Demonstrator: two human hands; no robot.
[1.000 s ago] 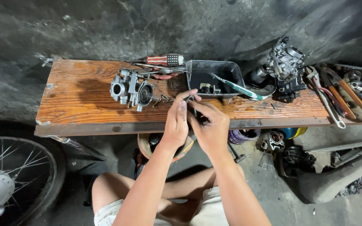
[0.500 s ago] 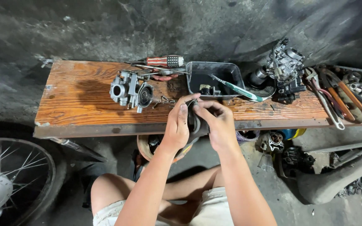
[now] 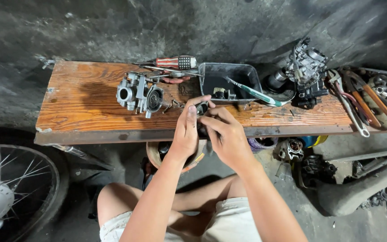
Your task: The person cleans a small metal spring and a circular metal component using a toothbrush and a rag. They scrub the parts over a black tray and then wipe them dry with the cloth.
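Observation:
My left hand [image 3: 187, 130] and my right hand [image 3: 225, 134] meet over the front edge of a wooden plank bench [image 3: 81, 105]. Together they grip a small dark round part [image 3: 202, 108], mostly hidden between the fingers. A grey metal carburetor body [image 3: 136, 93] with a spring sticking out lies on the plank just left of my hands. Behind them sits a dark metal tray [image 3: 251, 80] with small parts and a green-handled tool [image 3: 252, 92] leaning over its rim.
A red-and-white-handled screwdriver [image 3: 175, 61] lies at the plank's back edge. Another carburetor [image 3: 307, 67] and a pile of wrenches and pliers [image 3: 363, 98] fill the right end. A spoked wheel [image 3: 10, 192] stands at lower left; engine parts [image 3: 292, 150] lie under the bench.
My hands have stayed together at the plank's front edge; the right hand's fingers have shifted around the small dark part, turning it slightly. Nothing on the bench has moved.

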